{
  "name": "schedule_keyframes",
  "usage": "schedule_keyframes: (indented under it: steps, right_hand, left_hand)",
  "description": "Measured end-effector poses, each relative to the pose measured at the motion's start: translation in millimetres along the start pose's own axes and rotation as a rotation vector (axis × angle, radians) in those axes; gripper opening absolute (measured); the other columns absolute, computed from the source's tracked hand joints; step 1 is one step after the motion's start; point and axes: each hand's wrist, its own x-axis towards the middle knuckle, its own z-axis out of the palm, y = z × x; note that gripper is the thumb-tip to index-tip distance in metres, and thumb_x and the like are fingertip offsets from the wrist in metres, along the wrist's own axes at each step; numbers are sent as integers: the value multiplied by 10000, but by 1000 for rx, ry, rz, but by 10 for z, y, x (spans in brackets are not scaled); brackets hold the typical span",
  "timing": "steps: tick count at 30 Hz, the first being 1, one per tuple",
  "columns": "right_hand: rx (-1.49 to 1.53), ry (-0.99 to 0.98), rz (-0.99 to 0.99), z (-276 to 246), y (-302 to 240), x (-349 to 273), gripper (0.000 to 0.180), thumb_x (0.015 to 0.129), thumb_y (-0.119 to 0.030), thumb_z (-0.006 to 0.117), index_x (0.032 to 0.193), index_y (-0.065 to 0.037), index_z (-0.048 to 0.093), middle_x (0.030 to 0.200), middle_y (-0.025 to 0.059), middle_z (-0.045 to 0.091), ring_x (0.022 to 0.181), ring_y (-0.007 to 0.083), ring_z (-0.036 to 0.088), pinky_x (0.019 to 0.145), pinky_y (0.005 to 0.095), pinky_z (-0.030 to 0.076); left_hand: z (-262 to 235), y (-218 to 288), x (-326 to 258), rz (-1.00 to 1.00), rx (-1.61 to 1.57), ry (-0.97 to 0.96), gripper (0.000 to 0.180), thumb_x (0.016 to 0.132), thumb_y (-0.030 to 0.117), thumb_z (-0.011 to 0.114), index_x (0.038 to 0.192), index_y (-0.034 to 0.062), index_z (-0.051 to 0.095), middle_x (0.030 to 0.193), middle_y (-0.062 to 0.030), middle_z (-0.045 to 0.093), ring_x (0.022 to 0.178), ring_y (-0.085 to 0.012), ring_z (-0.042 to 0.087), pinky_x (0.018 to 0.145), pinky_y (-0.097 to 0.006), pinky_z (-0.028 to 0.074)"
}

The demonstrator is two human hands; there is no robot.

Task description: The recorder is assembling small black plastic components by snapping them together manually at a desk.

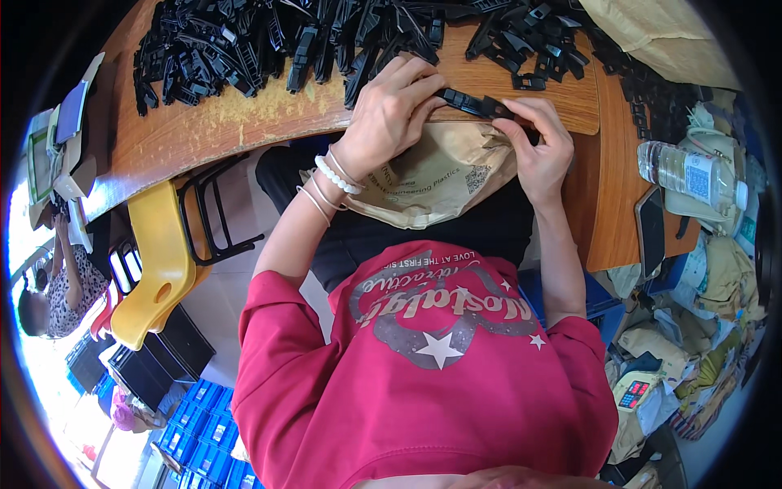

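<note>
both hands grip blk plastic strip | over paper bag | table edge

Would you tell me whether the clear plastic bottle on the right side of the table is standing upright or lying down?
Lying down. The bottle rests on its side near the table's right edge, its white cap pointing to the lower right, its length running across the clutter there.

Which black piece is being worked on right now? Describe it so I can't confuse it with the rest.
Start at the wooden table with its heap of black plastic parts. At the near edge, above the tan paper bag, the left hand and right hand share one long black strip. It alone is held.
</note>
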Motion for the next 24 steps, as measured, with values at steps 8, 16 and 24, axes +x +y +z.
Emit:
schedule_keyframes:
  steps: [8, 16, 24]
  right_hand:
    - [-44, 61, -87, 91, -3, 29, 248, 692, 59, 765, 928, 20, 701, 851, 77, 634, 823, 199, 566, 688, 294, 482]
    - [-55, 1, -141, 178, -69, 52, 209, 689, 27, 765, 893, 11, 724, 831, 73, 631, 797, 212, 556, 694, 308, 459]
    - [-453, 182, -137, -59, 221, 223, 149, 800, -13, 700, 942, -23, 655, 982, 80, 611, 928, 256, 587, 801, 366, 470]
  left_hand:
    - [-14, -42, -2, 52, -8, -7, 218, 739, 23, 696, 946, -12, 636, 946, -107, 589, 886, -290, 583, 745, -367, 504]
    - [-83, 28, -25, 53, 9, -62, 206, 797, 64, 702, 995, 10, 680, 933, -106, 617, 851, -277, 613, 728, -345, 511]
    - [-221, -179, 338, 307, 674, -40, 259, 734, 112, 614, 980, 44, 657, 1027, -47, 516, 984, -179, 513, 831, -284, 441]
